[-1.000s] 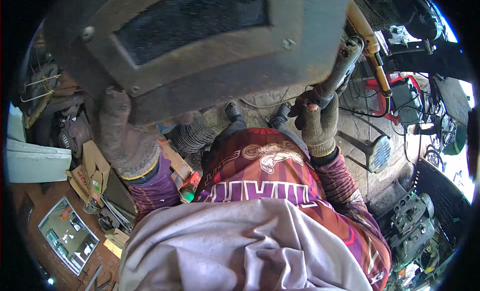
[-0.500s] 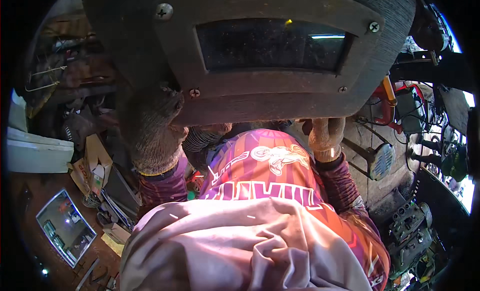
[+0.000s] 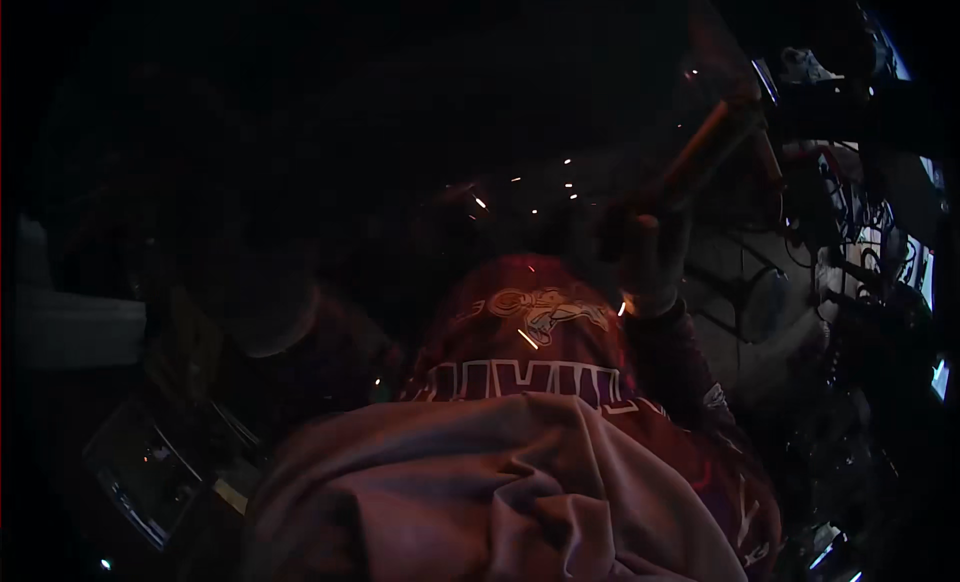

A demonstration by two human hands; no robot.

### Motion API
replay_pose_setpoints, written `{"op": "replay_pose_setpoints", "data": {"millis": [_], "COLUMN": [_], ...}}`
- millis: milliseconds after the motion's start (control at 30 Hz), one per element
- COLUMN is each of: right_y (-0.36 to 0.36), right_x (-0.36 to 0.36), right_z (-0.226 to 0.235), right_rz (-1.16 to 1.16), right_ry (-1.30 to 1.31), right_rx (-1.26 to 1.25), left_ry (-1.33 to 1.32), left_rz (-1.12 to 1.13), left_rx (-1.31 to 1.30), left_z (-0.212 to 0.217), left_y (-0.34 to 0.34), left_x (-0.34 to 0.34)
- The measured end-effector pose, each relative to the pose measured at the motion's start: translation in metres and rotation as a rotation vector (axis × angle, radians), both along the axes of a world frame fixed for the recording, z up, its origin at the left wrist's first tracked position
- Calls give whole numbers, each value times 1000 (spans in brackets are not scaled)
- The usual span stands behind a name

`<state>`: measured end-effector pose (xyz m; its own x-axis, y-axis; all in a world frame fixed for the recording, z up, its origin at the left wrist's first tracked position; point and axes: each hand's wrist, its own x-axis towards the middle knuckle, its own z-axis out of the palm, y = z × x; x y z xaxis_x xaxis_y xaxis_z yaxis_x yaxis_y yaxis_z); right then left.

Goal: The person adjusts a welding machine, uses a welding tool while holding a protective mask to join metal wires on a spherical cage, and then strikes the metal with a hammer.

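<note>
The scene is very dark. My right hand (image 3: 653,267), in a knitted glove, is right of the middle with its fingers folded; what it holds is lost in shadow. A dim brownish bar (image 3: 710,147) slants up and right from just above it; I cannot tell whether the hand touches it. My left hand (image 3: 275,322) shows only as a faint rounded glove cuff on the left, its fingers hidden. Bright sparks (image 3: 535,211) scatter between and above the hands. The welding mask seen earlier cannot be made out in the blackness at the top.
My patterned shirt (image 3: 540,312) and a draped pale cloth (image 3: 480,482) fill the lower middle. A framed glass pane (image 3: 145,472) lies at the lower left, near a pale panel (image 3: 80,327). On the right, a round-topped stand (image 3: 765,302) is dimly visible.
The view has turned from bright to very dark, and many more sparks are flying. The mask's outline and window have vanished. A slanting bar now shows above my right hand, which has barely moved.
</note>
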<state>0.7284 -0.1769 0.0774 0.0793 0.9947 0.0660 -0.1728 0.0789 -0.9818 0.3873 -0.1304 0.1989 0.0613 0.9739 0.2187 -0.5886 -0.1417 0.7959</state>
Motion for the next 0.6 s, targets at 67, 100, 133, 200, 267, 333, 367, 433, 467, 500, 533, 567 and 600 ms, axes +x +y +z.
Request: {"op": "replay_pose_setpoints", "data": {"millis": [67, 100, 133, 200, 267, 333, 367, 433, 467, 500, 533, 567, 600], "right_y": [2, 1, 1, 2, 2, 3, 5, 6, 6, 6, 6, 6, 6], "right_x": [-6, -6, -5, 0, -5, -8, -8, -10, -11, -12, -11, -10, -10], "right_z": [1, 2, 2, -3, 0, 3, 4, 5, 5, 5, 5, 5, 4], "right_rz": [-4, -13, -3, 31, 17, 6, 15, 25, 15, 5, 5, 6, 6], "right_ry": [-72, -74, -100, -151, -130, -112, -87, -61, -43, -24, -25, -21, -16], "right_rx": [54, 53, 50, 34, 8, -16, -42, -68, -80, -93, -93, -110, -126], "left_ry": [-46, -53, -58, -38, 13, 95, 156, 344, 545, 792, 1047, 1097, 1152], "left_rz": [-18, -28, -31, -6, 59, 147, 202, 336, 426, 526, 600, 616, 615], "left_rx": [-6, -5, -5, 1, 6, 5, 8, 23, 65, 118, 189, 191, 200], "left_z": [19, 21, 23, 28, 28, 24, 23, 17, 15, 12, 11, 11, 12], "left_y": [-5, -4, -4, -5, -7, -9, -10, -12, -13, -13, -13, -12, -10], "left_x": [-14, -22, -31, -42, -48, -49, -49, -51, -52, -55, -56, -58, -60]}}
